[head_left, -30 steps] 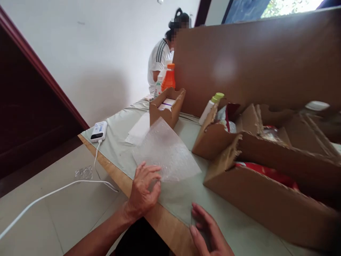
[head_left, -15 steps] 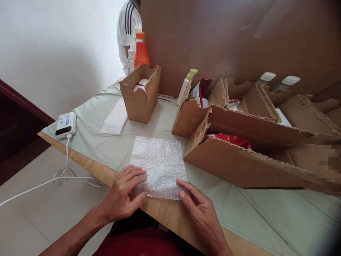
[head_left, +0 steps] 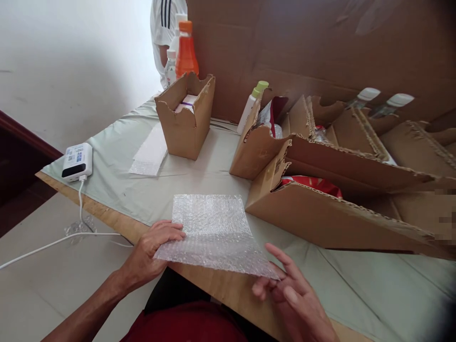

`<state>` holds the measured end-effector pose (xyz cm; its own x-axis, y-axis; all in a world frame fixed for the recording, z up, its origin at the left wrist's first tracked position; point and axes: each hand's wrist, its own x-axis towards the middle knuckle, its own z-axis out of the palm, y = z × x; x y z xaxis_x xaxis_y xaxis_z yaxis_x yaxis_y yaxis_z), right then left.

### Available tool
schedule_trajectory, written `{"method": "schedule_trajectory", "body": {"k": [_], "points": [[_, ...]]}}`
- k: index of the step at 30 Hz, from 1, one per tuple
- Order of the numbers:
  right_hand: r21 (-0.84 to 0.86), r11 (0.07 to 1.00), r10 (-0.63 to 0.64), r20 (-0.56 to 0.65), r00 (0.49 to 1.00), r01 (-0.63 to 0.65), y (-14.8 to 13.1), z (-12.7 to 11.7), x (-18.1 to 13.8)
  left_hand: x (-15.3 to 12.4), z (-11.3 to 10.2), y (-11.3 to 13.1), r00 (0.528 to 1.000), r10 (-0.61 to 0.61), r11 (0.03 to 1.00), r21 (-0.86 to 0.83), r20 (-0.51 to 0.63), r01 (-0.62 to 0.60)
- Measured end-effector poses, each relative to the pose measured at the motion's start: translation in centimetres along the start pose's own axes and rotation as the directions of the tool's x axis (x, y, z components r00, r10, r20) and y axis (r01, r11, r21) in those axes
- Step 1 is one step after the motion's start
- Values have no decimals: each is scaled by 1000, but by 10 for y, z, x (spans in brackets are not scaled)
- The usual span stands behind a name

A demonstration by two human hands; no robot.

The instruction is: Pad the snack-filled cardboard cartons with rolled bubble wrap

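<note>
A clear bubble wrap sheet (head_left: 213,232) lies in front of me at the table edge, its far half flat and its near part lifted and flared out. My left hand (head_left: 149,249) grips the left side of the wrap, fingers on top and thumb hidden beneath. At the near right corner is my right hand (head_left: 290,289), palm turned up and fingers apart. Some of its fingers touch that corner from below, without closing on it.
Cardboard bins (head_left: 320,213) with packets and bottles stand at right. A small cardboard box (head_left: 183,128) and more bubble wrap (head_left: 151,152) sit farther back. At left is a white power bank (head_left: 77,161) with a cable. An orange bottle (head_left: 186,52) and a person's sleeve (head_left: 167,21) show behind.
The near part of the bubble wrap has risen and spread toward me. My right hand has moved right and turned palm up; my left hand has shifted slightly left and taken hold of the edge.
</note>
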<state>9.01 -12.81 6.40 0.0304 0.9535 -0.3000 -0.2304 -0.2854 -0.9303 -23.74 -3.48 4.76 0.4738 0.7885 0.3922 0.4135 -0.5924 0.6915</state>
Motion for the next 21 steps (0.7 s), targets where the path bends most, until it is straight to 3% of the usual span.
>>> {"method": "schedule_trajectory", "body": {"k": [3,6,10,13,16,19,21], "points": [[-363,927,-146,-117,982,95,-3,-16,6,3,-1,2,989,-147,988,-56,-17,145],[-647,745,-266,-64,962,163,-10,-11,27,6,-3,5,956,-291,954,-86,-43,287],[-698,676,-277,56,959,236,-15,14,59,9,-1,4,911,-413,908,-84,-24,409],[-766,600,-339,17,941,230,-10,27,77,14,3,-1,892,-440,896,10,-105,444],[-903,361,-524,8,851,231,1,29,88,19,9,-7,923,-304,908,221,-235,356],[-976,52,-710,113,695,212,10,25,93,20,14,-11,951,-171,889,377,-257,261],[-984,-92,-756,170,633,154,14,20,93,20,15,-13,959,-149,869,432,-240,243]]}}
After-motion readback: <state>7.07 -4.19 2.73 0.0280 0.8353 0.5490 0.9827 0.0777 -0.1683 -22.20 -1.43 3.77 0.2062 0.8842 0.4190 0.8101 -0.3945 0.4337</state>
